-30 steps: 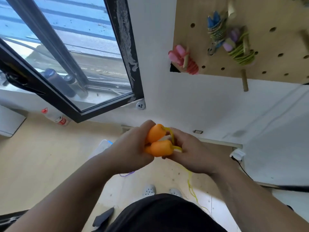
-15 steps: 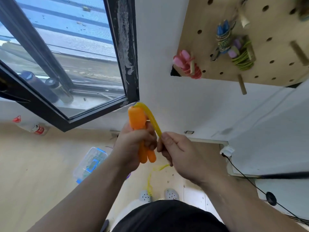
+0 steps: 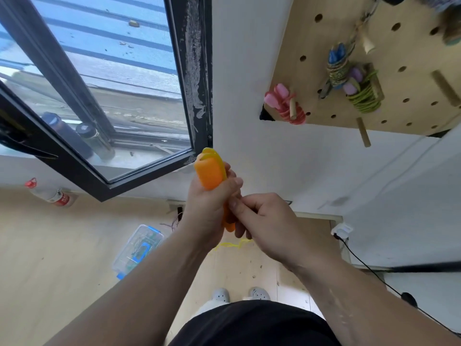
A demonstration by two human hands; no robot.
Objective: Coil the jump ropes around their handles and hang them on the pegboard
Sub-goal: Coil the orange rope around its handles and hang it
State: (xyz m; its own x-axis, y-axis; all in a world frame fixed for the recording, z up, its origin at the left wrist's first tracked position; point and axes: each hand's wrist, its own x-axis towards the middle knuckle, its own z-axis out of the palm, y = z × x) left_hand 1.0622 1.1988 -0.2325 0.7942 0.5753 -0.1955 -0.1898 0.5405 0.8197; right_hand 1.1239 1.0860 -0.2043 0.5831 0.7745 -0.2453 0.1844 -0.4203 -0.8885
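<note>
Handles: two orange handles (image 3: pixel 209 174), side by side and upright, are held in mid-air in front of the white wall, well below the pegboard.
Left hand: the left hand (image 3: pixel 205 206) wraps the middle of the handles, fingers curled tight round them. Their tops stick out above the fist and their lower tips show just under it.
Right hand: the right hand (image 3: pixel 265 224) touches the left, with thumb and curled fingers closed on the handles' lower part. Whether the cord passes through this grip is hidden.
Cord: the yellow cord (image 3: pixel 215 154) loops over the handle tops, and a loose stretch shows under the hands.
Pegboard: the wooden pegboard (image 3: pixel 311 78) hangs up to the right, its lower edge well above the hands.
Hung bundles: a pink bundle (image 3: pixel 284 103) sits at the board's lower left corner. A blue-handled bundle (image 3: pixel 337 68) and a green bundle (image 3: pixel 364 97) with purple handles hang close together further right.
Free pegs: one bare peg (image 3: pixel 363 132) is at the bottom edge and another (image 3: pixel 446 89) is near the right edge.
Window: the lower corner of the black window frame (image 3: pixel 198 71) ends just left of the handle tops.
Open room: the white wall (image 3: pixel 287 166) spans between the hands and the board's lower edge.
Floor: a plastic box (image 3: pixel 137 250) lies left of the forearms, a bottle (image 3: pixel 50 194) lies by the wall, and a black cable (image 3: pixel 361 264) trails on the right.
</note>
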